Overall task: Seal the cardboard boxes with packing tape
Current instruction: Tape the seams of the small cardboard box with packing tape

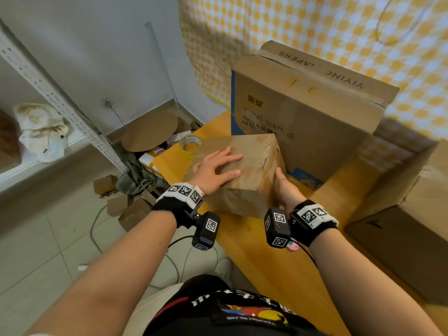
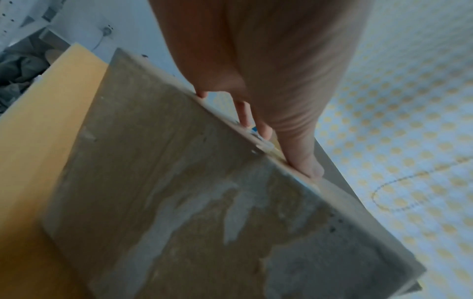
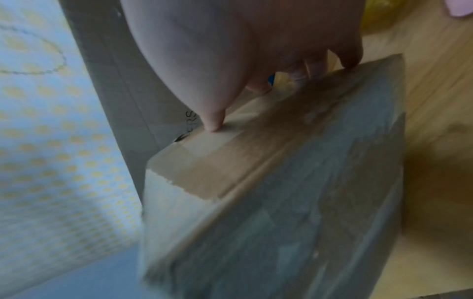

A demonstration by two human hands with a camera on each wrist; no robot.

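1. Head view: bright, even daylight w/ soft shadows; no clear single source.
2. Wide-angle bend at edges: shelf rail [image 1: 48,93] and checked curtain [image 1: 339,44] curve.
3. Centre fairly sharp; print on big box [image 1: 315,112] slightly smeared.
4. Left wrist view: dimmer, bluish cast; small box [image 2: 204,202] soft, hand [image 2: 268,70] out of focus.
5. Right wrist view: heavy motion blur, esp. lower half; desk [image 3: 435,141] in dark shadow at right.

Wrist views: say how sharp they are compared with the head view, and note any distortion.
Head view: mostly sharp, the small box and tape roll clear, edges bowed by the wide lens. Left wrist view: soft, the left hand smeared. Right wrist view: blurriest, the right hand and box streaked.
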